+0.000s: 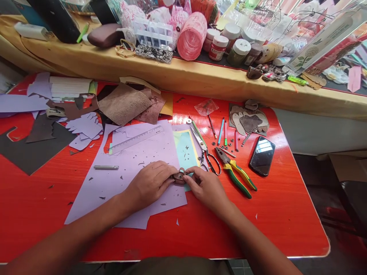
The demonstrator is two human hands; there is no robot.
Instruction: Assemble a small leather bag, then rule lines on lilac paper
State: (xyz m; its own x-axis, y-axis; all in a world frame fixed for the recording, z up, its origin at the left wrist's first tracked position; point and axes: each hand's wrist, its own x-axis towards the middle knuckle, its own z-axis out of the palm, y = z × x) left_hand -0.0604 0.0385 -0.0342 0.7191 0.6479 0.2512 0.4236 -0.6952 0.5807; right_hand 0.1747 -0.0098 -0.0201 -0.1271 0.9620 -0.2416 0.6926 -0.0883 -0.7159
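A small brown leather piece (179,177) with a dark round stud or hole in it is held between both hands, just above the purple paper. My left hand (153,177) pinches its left edge, fingers together. On the other side, my right hand (205,183) grips the right edge between thumb and fingertips. The fingers hide part of the leather. Beneath the hands lie purple paper sheets (134,183) strewn with dark scraps, and a light-blue sheet (185,147). Pliers (236,172) with green and yellow handles and scissors (204,149) rest close to my right hand.
A clear ruler (137,139) and a grey metal tool (106,167) lie on the paper. Leather sheets (124,104) are piled behind. At right are a phone (262,156), pens (220,131) and cut leather shapes (249,121). A crowded shelf with jars (217,47) runs along the back.
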